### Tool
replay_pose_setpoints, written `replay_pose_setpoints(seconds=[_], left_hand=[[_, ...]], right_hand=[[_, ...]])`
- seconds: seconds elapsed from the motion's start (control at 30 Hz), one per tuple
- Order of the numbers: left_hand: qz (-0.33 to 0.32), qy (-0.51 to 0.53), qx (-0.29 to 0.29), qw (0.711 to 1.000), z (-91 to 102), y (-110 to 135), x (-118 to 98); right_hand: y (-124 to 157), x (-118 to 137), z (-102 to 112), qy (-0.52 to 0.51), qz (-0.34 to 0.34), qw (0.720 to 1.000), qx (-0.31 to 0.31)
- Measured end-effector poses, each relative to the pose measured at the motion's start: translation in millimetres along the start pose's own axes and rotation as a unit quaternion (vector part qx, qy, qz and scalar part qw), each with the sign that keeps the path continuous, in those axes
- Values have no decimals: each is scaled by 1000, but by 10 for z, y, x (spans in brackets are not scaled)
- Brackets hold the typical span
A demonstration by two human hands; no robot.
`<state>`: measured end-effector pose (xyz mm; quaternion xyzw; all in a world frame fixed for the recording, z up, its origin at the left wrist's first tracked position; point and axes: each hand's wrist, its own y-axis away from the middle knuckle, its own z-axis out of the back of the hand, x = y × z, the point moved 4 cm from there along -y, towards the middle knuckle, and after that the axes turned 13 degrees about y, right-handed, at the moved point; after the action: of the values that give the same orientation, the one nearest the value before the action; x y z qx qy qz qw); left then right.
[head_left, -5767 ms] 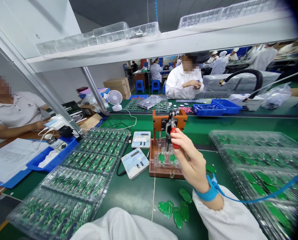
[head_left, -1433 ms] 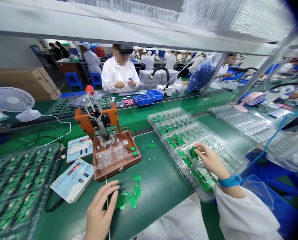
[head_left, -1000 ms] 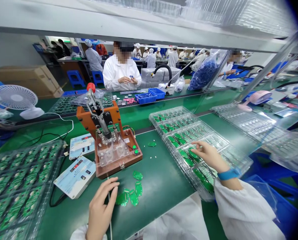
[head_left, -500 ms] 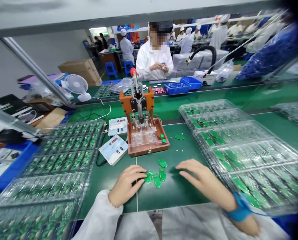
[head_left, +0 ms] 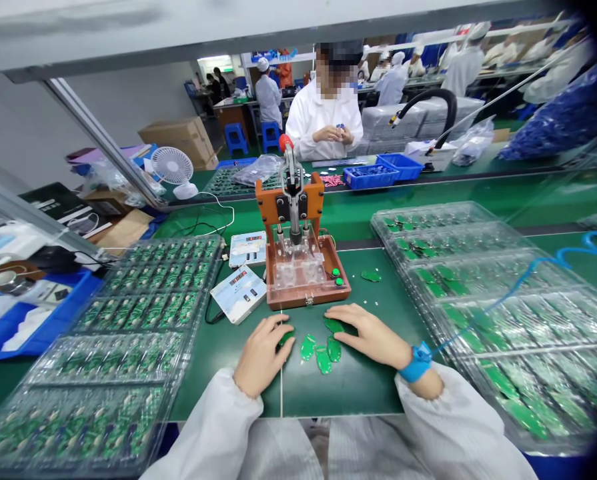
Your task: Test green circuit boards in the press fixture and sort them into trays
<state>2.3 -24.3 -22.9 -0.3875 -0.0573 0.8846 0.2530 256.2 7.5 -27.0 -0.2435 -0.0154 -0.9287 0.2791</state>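
Several small green circuit boards [head_left: 321, 351] lie loose on the green mat in front of me. My left hand [head_left: 262, 353] is curled, its fingertips closed over one green board [head_left: 287, 337] at the left of the pile. My right hand [head_left: 367, 331], with a blue wrist strap [head_left: 416, 361], lies flat with fingers stretched out, the fingertips resting on another green board [head_left: 334, 325]. Just behind both hands stands a brown test fixture [head_left: 304, 277] with a clear top plate. Its red-knobbed lever [head_left: 285, 143] is raised.
Two small meters [head_left: 239, 292] sit left of the fixture. Clear trays of green boards flank me, one at left [head_left: 153, 300] and one at right [head_left: 478, 287]. One stray board [head_left: 371, 275] lies right of the fixture. A person in white works across the bench [head_left: 328, 117]; a fan [head_left: 173, 167] stands back left.
My right hand left the right tray and came to the loose boards in front of me. My left hand stayed at the pile and curled its fingers. The view swung left.
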Motion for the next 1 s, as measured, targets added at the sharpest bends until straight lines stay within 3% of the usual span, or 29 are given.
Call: replay_pose_setpoints(seconds=[0.1,0.3,0.47,0.67,0.77,0.87,1.0], left_hand=[[13,-4,10,1000,10,-11,75],[9,11,125,992,96,-42,108],[-8,12,150,989,134,-80,132],[-22,15,133,991,104,-63,145],[-30,47,96,994,185,-65,78],[-53,83,33,995,365,-196,-20],[-94,57,-36,993,571,-617,-25]], right_hand=[[4,-24,-46,5,5,1000,4],[4,-88,2,7,3,1000,-4],[-111,-43,65,-3,46,998,47],[-135,-73,40,-18,31,997,65],[-79,-7,143,-36,24,998,49],[-144,90,370,-61,26,998,-13],[-547,109,601,0,46,992,-117]])
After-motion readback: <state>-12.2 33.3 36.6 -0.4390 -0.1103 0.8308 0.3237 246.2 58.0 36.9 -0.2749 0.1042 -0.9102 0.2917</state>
